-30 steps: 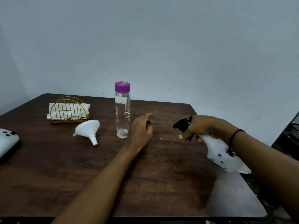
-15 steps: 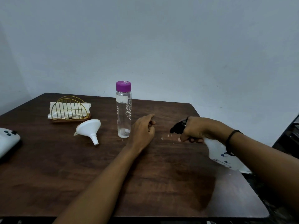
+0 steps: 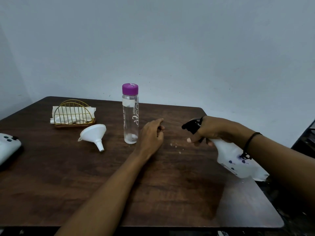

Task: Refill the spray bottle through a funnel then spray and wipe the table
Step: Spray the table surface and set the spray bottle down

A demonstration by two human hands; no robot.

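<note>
My right hand (image 3: 210, 129) grips the white spray bottle (image 3: 233, 159) by its black trigger head, tilted with the nozzle pointing left over the dark wooden table (image 3: 85, 176). A finger curls round the trigger. My left hand (image 3: 151, 135) rests on the table with loosely curled fingers, holding nothing, just right of a clear bottle with a purple cap (image 3: 130, 114) that stands upright and looks nearly empty. A white funnel (image 3: 94, 132) lies on its side left of that bottle. A few small droplets or specks (image 3: 175, 147) dot the wood between my hands.
A gold wire holder with white napkins (image 3: 73, 114) stands at the back left. A white and black device (image 3: 8, 149) lies at the left edge. The table's right edge runs under my right forearm, with dark clutter beyond it.
My right hand has shifted the spray bottle a little to the left and lowered its nozzle. Specks appeared on the wood near the nozzle. My left hand has stayed put.
</note>
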